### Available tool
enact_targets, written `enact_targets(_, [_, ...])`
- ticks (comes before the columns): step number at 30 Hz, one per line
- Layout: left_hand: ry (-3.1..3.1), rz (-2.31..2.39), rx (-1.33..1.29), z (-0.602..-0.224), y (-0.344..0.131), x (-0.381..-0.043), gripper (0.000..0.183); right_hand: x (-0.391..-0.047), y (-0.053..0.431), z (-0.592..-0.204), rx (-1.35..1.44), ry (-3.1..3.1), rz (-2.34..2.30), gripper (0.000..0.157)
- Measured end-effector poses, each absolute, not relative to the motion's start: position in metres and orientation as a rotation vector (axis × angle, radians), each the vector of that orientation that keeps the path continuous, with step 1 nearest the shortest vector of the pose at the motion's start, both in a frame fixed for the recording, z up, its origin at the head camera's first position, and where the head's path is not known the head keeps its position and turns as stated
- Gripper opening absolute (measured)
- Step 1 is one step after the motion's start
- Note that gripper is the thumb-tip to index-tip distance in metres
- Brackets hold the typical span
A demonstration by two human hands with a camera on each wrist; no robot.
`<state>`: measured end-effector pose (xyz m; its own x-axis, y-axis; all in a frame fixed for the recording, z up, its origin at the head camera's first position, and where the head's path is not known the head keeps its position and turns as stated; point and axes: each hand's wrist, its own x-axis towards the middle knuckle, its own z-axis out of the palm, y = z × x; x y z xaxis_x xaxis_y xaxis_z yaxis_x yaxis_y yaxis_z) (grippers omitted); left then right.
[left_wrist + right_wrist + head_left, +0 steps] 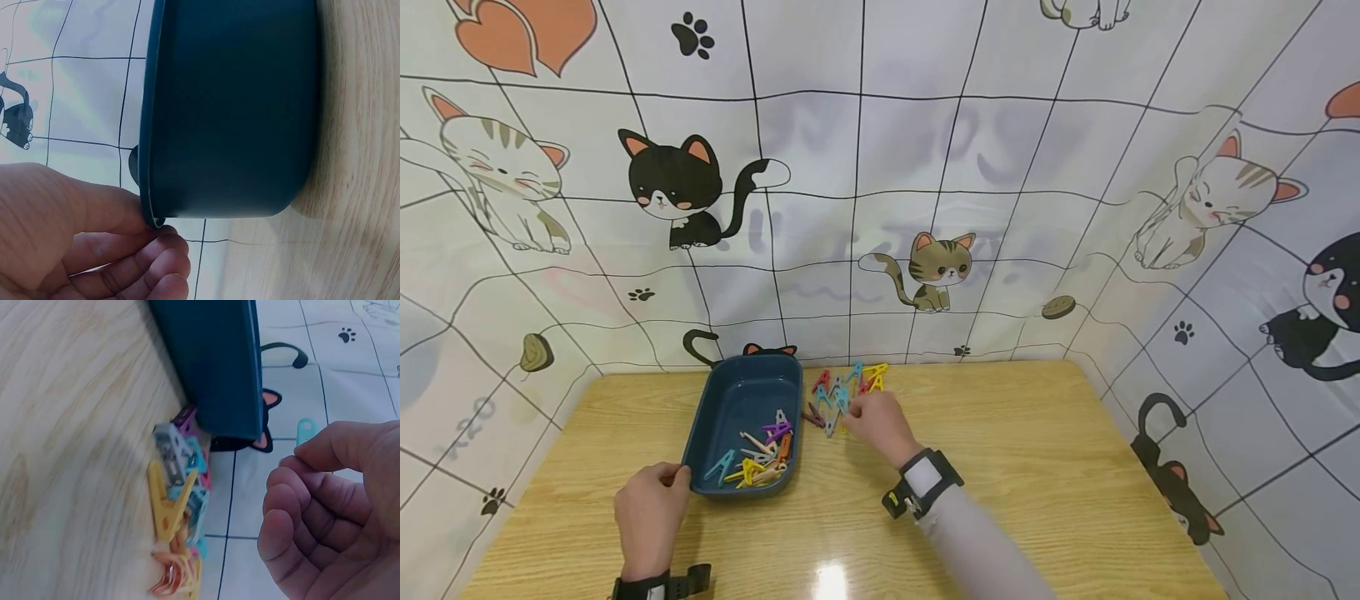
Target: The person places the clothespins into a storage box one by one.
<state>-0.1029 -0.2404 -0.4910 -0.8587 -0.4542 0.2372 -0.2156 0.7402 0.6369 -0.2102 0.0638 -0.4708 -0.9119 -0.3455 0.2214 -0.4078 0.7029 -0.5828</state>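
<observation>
A dark blue plastic tub [745,383] stands on the left part of the table, with several clothespins [748,471] lying in its near end. At its near left corner my left hand [653,508] pinches the rim between thumb and index finger, plain in the left wrist view, where the tub's outer wall [231,112] fills the middle. My right hand [880,425] is above the table, right of the tub, by a loose pile of clothespins [823,383]. Between its thumb and index finger it pinches a light teal clothespin [305,429], mostly hidden by the fingers.
The pile holds red, yellow, blue, grey and brown clothespins, close to the tub's right wall. A yellow clothespin [167,509] lies at its near side in the right wrist view. Behind the wooden table [1000,467] hangs a white cloth [820,167] printed with cats.
</observation>
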Motion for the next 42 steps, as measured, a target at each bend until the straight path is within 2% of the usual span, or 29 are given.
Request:
enact_targets(10, [-2.561, -0.864, 0.502, -0.49, -0.24, -0.102, 0.017, -0.209, 0.042, -0.466, 0.729, -2.843, 0.933, 0.044])
enact_targets(17, [-2.55, -0.855, 0.496, -0.491, -0.24, -0.101, 0.017, -0.201, 0.022, -0.465, 0.856, -2.911, 1.019, 0.05])
enact_targets(28, [-2.553, -0.857, 0.484, -0.491, -0.24, -0.102, 0.017, -0.191, -0.004, -0.467, 1.062, -2.954, 0.798, 0.046])
enact_targets(35, [-2.551, -0.854, 0.481, -0.49, -0.239, -0.102, 0.016, -0.188, -0.008, -0.468, 1.073, -2.958, 0.814, 0.026])
enact_targets(42, [-2.548, -0.85, 0.485, -0.491, -0.239, -0.103, 0.016, -0.191, 0.002, -0.472, 1.02, -2.947, 0.913, 0.036])
